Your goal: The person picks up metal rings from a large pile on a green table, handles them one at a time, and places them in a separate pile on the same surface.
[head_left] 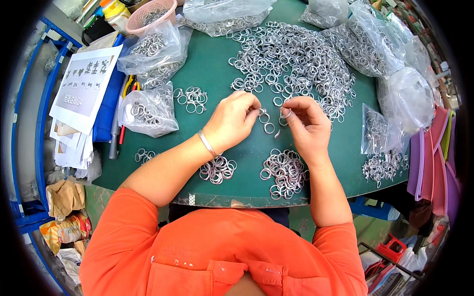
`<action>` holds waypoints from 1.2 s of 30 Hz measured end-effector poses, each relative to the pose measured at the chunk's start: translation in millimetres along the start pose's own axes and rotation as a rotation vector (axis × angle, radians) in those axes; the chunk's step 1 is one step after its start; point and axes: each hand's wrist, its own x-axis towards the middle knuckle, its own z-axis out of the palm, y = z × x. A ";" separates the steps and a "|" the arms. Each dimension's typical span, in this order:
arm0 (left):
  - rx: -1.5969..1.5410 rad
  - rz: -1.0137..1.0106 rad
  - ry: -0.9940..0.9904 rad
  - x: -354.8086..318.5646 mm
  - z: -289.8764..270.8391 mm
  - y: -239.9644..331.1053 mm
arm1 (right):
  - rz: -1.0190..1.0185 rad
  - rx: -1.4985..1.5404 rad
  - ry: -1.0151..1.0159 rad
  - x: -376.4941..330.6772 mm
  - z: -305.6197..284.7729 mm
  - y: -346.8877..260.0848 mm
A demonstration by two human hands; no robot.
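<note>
My left hand (231,120), with a silver bangle on the wrist, pinches a small silver ring (262,112) between thumb and forefinger. Opposite it, my right hand (311,129) grips another silver ring (285,113) by its edge at the fingertips. A loose ring (269,128) lies on the green table between the hands. Beyond them spreads a large heap of silver rings (301,59). Closer to me are two smaller piles, one pile (217,170) below my left wrist and another pile (285,172) beside my right forearm.
Clear plastic bags of rings stand at the left (148,111) and at the far right (365,49). A small group of rings (192,98) sits by the left bags. More metal pieces (385,167) lie near the right edge. A pink basket (150,15) is at the back left.
</note>
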 end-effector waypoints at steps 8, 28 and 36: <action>-0.394 -0.078 -0.085 -3.3 -4.8 20.0 | -0.327 -0.316 -0.094 1.2 3.6 -9.3; -0.266 0.034 0.031 -3.8 -0.7 9.6 | -0.025 -0.366 -0.376 3.7 -34.2 -35.1; 0.116 0.303 -0.096 -6.6 9.7 4.2 | -0.090 -0.618 -0.442 -5.0 -30.1 -22.1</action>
